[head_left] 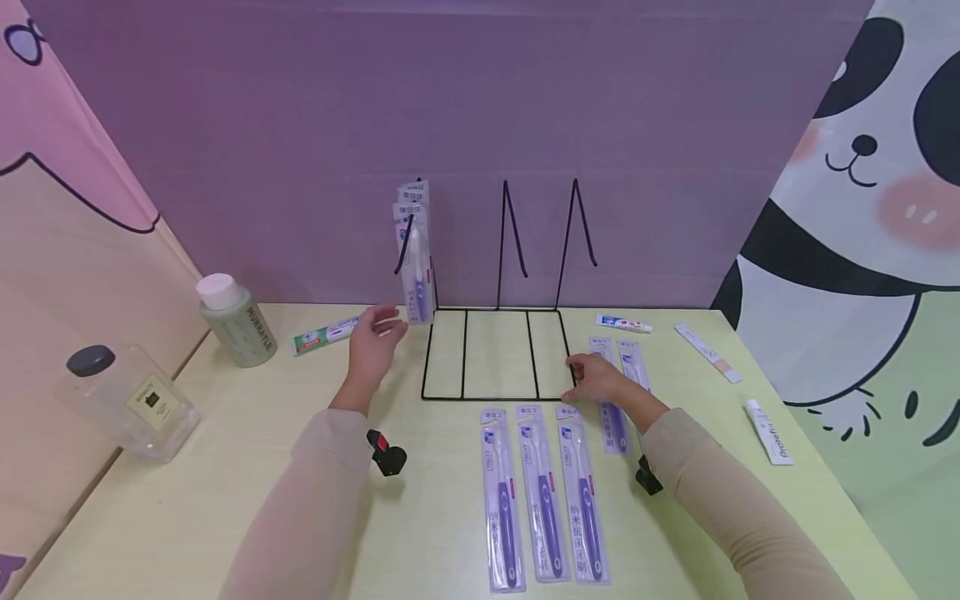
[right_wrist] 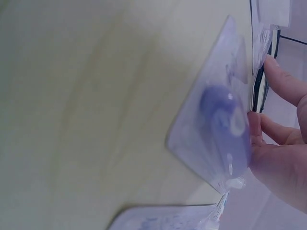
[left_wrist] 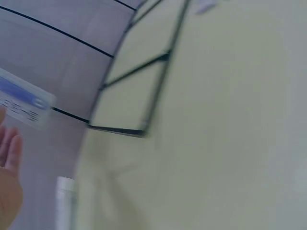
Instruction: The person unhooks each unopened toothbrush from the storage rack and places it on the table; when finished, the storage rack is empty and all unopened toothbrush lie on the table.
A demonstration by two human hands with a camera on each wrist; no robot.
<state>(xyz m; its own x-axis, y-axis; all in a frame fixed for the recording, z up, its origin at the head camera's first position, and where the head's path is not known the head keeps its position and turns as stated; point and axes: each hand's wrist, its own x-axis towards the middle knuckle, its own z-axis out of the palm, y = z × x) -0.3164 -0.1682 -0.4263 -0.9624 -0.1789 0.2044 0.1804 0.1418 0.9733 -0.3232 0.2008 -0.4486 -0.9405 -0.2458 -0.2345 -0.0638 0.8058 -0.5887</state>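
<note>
While three packaged toothbrushes lie nearest the person, just in front of the black wire rack, the right hand pinches the rack's right side near its front corner between thumb and fingers. Two more toothbrush packs lie right of the rack, partly hidden by that hand and forearm. At the rack's rear left, the left hand holds nothing, its fingers relaxed, just beside the lower end of the hanging packs on the left hook. A green-and-white tube lies left of it.
</note>
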